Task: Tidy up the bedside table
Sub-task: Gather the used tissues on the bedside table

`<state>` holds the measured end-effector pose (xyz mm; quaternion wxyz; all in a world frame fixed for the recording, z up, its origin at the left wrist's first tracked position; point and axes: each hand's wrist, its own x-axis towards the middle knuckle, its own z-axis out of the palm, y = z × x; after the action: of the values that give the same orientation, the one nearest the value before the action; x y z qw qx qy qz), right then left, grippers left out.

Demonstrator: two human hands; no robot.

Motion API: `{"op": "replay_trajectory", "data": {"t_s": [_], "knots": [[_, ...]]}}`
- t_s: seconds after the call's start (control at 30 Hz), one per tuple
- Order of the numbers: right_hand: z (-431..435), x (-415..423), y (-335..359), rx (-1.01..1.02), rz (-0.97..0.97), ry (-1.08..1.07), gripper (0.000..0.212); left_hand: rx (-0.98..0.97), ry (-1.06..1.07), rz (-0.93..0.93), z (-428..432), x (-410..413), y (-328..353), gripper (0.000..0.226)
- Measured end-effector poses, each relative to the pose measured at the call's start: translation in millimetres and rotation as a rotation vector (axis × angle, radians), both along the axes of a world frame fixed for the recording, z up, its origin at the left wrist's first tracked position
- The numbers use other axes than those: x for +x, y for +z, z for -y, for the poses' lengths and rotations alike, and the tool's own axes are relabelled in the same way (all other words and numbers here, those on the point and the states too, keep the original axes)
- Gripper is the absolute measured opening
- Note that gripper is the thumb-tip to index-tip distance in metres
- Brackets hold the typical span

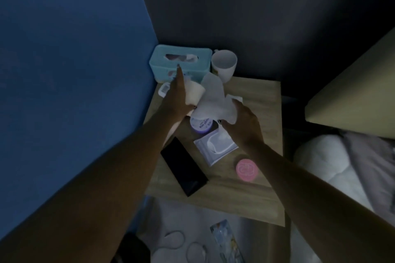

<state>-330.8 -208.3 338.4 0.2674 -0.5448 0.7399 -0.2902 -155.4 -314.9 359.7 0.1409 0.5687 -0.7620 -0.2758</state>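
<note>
On the table sit mug, tissue box, phone and pink tin.

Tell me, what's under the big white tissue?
A round purple-rimmed jar peeks out beneath the tissue, which the right hand holds. The jar's far edge is covered, so anything behind it is hidden.

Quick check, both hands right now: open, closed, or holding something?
Left hand: holds a pale cup-like object, forefinger stretched out.
Right hand: grips a crumpled white tissue.
</note>
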Motion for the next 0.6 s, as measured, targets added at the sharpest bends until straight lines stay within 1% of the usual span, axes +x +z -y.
{"op": "replay_trajectory", "data": {"t_s": [0.1,0.27,0.37,0.43,0.53,0.6], "knots": [[-3,-5,-7,0.009,-0.007,0.000,0.073,-0.017,-0.005,-0.015,2,2,-1,0.115],[-14,-3,4,-0.042,-0.026,0.019,0.075,-0.051,0.043,-0.088,-28,10,4,0.110],[-35,5,18,-0.070,-0.012,0.023,0.075,-0.108,0.025,-0.047,-62,31,8,0.097],[-58,12,22,-0.051,0.000,0.034,0.074,-0.134,0.044,-0.016,-91,52,6,0.091],[-105,25,25,-0.009,-0.038,0.031,0.073,-0.120,0.146,0.086,-148,85,0,0.089],[-136,32,24,0.030,-0.057,-0.012,0.071,-0.068,0.182,0.136,-188,101,-9,0.088]]}}
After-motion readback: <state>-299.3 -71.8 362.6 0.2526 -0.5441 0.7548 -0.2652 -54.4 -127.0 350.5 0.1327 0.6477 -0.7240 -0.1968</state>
